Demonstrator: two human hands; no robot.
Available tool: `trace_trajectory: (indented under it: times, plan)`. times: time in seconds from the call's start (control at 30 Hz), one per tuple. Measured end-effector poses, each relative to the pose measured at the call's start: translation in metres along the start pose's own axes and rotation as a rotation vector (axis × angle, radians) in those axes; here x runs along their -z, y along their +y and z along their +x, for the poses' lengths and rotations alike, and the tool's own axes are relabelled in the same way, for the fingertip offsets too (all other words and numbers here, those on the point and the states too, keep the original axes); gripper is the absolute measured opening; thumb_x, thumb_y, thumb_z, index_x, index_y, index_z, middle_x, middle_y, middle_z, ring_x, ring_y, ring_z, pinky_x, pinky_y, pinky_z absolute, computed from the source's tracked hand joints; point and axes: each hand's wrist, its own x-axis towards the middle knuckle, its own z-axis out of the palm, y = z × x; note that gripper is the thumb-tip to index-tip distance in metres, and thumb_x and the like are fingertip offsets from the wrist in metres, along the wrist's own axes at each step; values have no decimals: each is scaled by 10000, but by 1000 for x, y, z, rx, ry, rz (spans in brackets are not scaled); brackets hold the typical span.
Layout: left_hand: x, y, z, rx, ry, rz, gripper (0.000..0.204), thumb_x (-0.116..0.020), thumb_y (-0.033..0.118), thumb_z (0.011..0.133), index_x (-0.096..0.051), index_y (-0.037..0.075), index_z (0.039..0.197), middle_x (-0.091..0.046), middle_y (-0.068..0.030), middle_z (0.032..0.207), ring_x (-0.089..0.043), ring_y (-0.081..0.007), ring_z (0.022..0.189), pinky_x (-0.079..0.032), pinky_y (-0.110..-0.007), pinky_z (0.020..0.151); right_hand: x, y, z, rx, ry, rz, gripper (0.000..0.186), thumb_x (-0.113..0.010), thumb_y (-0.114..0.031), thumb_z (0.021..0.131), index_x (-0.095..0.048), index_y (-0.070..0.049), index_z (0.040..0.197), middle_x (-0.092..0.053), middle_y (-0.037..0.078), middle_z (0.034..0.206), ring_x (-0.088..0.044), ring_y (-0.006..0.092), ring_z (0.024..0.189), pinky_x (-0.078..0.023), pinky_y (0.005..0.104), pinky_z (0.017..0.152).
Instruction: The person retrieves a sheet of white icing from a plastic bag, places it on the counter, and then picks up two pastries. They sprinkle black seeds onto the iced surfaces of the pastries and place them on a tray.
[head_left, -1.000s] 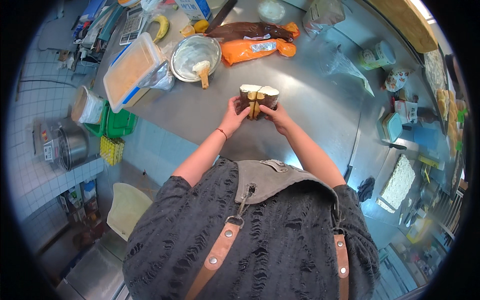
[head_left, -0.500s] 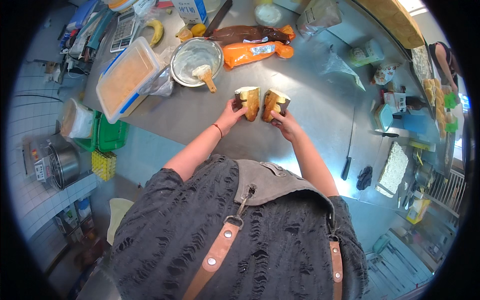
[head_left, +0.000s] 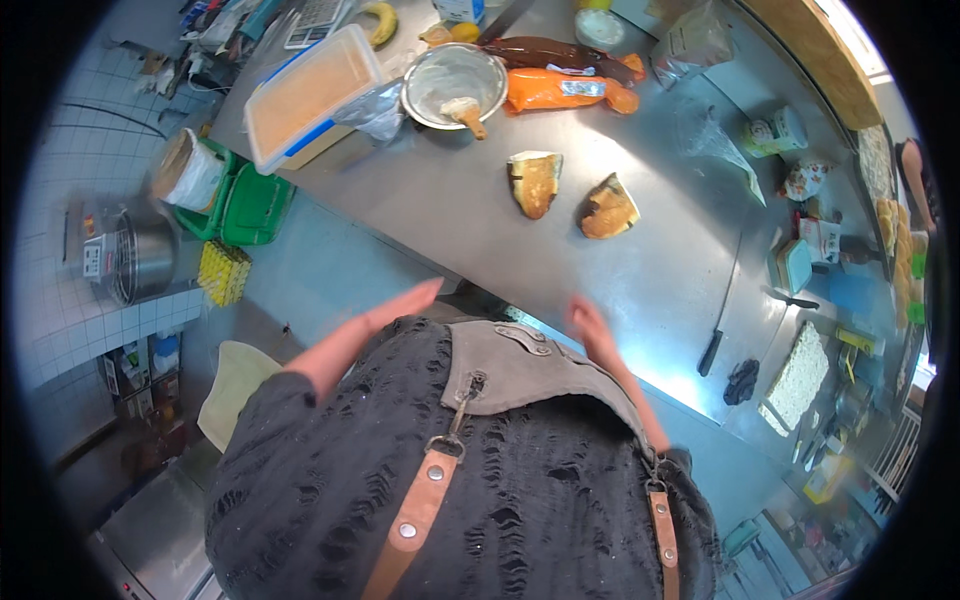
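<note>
Two cut pieces of golden-brown bread lie apart on the steel table: the left bread piece [head_left: 536, 186] has a pale edge and dark patches, and the right bread piece [head_left: 611, 208] is tilted with a dark cut side. Near the table's front edge, my left hand [head_left: 412, 299] holds nothing, its fingers stretched out and somewhat blurred. My right hand [head_left: 588, 324] is also empty, close to my apron [head_left: 540, 380], with blurred fingers that look loosely extended. Neither hand touches the bread.
Behind the bread stand a metal bowl [head_left: 440, 75] with a wooden-handled spreader [head_left: 470, 117] and an orange piping bag [head_left: 550, 90]. A lidded plastic box [head_left: 310, 95] is at left. To the right lie a long knife [head_left: 713, 345] and a dark crumpled cloth [head_left: 741, 382].
Both hands have let go of the two bread pieces and drawn back toward my body. The pieces now lie on the table, farther apart. The view has shifted.
</note>
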Motion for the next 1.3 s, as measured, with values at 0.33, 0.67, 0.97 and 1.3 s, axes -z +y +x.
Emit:
trace_trajectory:
  times: [0.33, 0.67, 0.97, 1.3]
  plan:
    - [110, -23, -183, 355, -418, 143, 558, -469, 446, 1089, -502, 46, 1477, -535, -83, 1488, -515, -208, 1334, -413, -368, 1141, -39, 80, -32, -370, 194, -360, 492, -684, -371, 975, -576, -113, 1379, -632, 85, 1293, -590, 228, 1183, -487, 401, 953]
    - [570, 269, -55, -674, 319, 313, 378, -464, 214, 1098, -728, -29, 979, -768, -105, 949, -707, -196, 953, -528, -346, 959, -284, -65, 158, -215, 354, -463, 434, -690, -342, 970, -599, -107, 1324, -650, 91, 1237, -614, 243, 1116, -501, 405, 906]
    - [893, 423, 159, -628, 1293, 758, 331, -626, 261, 966, -702, 147, 1267, -676, -170, 1273, -679, -343, 1117, -538, -445, 997, -404, -157, 192, -327, 459, -537, 383, -695, -316, 965, -619, -102, 1273, -665, 97, 1186, -636, 255, 1056, -515, 408, 863]
    - [969, 468, 207, -510, 1276, 725, 315, -593, 362, 993, -712, 109, 1137, -739, -174, 1096, -683, -376, 1080, -544, -467, 929, -435, -171, 194, -470, 549, -555, 326, -701, -288, 960, -642, -96, 1217, -682, 103, 1129, -659, 270, 989, -530, 412, 816]
